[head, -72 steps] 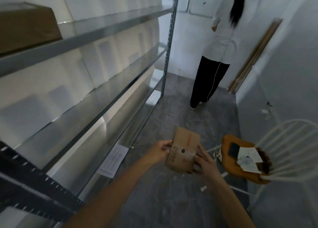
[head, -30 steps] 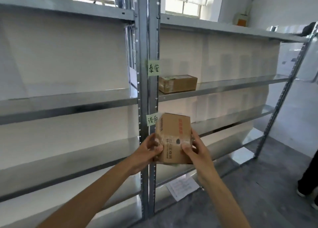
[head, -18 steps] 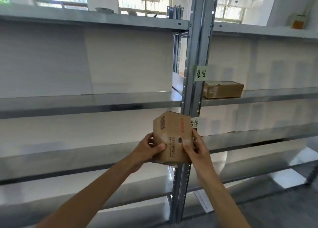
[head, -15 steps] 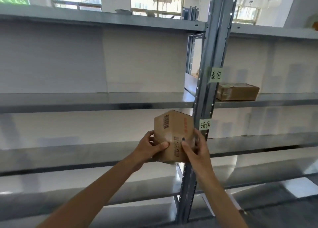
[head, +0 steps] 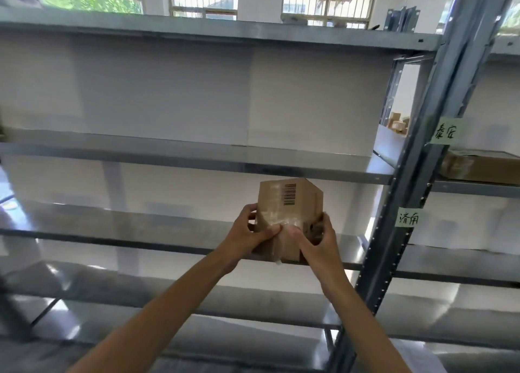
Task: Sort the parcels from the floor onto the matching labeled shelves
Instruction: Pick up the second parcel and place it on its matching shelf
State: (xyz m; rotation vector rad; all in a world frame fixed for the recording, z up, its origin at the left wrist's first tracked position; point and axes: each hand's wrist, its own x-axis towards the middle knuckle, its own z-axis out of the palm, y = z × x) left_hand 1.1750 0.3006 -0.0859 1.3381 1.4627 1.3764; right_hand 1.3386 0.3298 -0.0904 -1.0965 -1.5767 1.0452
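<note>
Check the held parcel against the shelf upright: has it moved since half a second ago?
Yes. The parcel, held in the left hand and right hand, has shifted leftward from the upright, which it overlapped before; now it is clear of it.

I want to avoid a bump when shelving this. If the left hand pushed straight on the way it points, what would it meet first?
Probably nothing solid at once: the left hand, gripping the cardboard parcel, points into the open bay above the middle shelf. The white back panel comes next, though depth is unclear.
</note>
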